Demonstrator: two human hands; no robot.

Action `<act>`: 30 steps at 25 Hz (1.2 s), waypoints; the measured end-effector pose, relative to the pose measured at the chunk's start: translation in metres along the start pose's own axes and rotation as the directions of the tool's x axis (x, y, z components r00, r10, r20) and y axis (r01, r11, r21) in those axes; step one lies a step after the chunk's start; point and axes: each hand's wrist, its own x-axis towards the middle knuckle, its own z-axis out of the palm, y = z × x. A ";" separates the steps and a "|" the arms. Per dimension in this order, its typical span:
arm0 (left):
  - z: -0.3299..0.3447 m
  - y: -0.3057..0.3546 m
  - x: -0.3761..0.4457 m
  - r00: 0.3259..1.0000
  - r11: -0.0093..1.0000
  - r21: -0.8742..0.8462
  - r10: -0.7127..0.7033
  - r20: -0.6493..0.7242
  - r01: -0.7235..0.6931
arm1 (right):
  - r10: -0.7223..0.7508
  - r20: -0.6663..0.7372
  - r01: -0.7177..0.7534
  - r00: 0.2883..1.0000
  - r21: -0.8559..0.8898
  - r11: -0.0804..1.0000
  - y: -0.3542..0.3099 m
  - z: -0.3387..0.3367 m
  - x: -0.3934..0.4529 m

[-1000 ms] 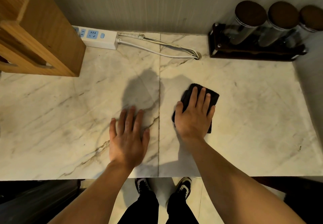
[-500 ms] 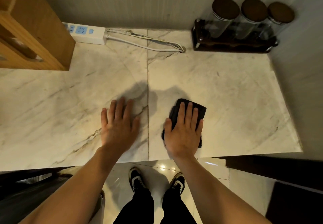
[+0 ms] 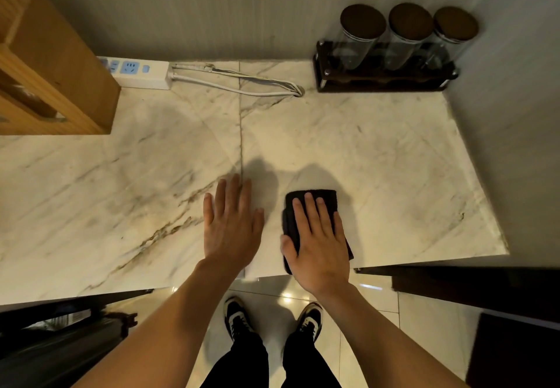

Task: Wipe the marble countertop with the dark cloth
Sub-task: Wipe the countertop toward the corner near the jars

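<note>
The dark cloth (image 3: 290, 218) lies folded on the white marble countertop (image 3: 378, 175), close to its front edge. My right hand (image 3: 318, 245) presses flat on the cloth and covers most of it, with the fingers spread and pointing away from me. Part of the cloth shows beyond my fingertips and beside my thumb. My left hand (image 3: 231, 230) rests flat on the bare marble just to the left, fingers apart, holding nothing. It lies across the seam between the two slabs.
A white power strip (image 3: 142, 74) and its cable (image 3: 242, 87) lie along the back wall. A wooden box (image 3: 54, 78) stands at the back left. A dark rack (image 3: 385, 83) with three lidded glass jars (image 3: 409, 33) fills the back right corner. A wall bounds the right side.
My right hand has slid the cloth toward me, from mid-counter to near the front edge. My left hand has stayed flat on the marble beside it.
</note>
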 end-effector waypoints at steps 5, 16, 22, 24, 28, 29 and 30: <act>0.006 0.009 0.006 0.999 0.999 -0.012 0.037 0.026 -0.037 | -0.239 0.047 0.240 0.970 -0.035 0.970 0.036 -0.012 0.000; 0.013 0.013 0.014 1.000 0.998 0.057 0.028 0.013 -0.029 | -0.509 0.174 0.527 0.843 -0.082 0.846 0.083 -0.025 0.033; 0.011 0.014 0.016 0.999 0.994 0.111 0.019 0.041 -0.023 | -0.529 0.182 0.550 0.829 -0.099 0.829 0.089 -0.031 0.062; 0.011 0.014 0.017 0.998 0.993 0.119 0.009 0.056 -0.015 | -0.523 0.179 0.543 0.833 -0.091 0.834 0.090 -0.031 0.073; 0.009 0.016 0.018 0.999 0.993 0.116 -0.009 0.053 0.003 | -0.510 0.177 0.528 0.842 -0.080 0.845 0.091 -0.031 0.096; 0.009 0.016 0.018 0.999 0.994 0.107 -0.003 0.046 -0.002 | -0.507 0.177 0.526 0.843 -0.081 0.846 0.091 -0.031 0.102; 0.009 0.016 0.017 0.999 0.995 0.097 0.004 0.038 -0.008 | -0.507 0.178 0.526 0.843 -0.084 0.846 0.091 -0.031 0.107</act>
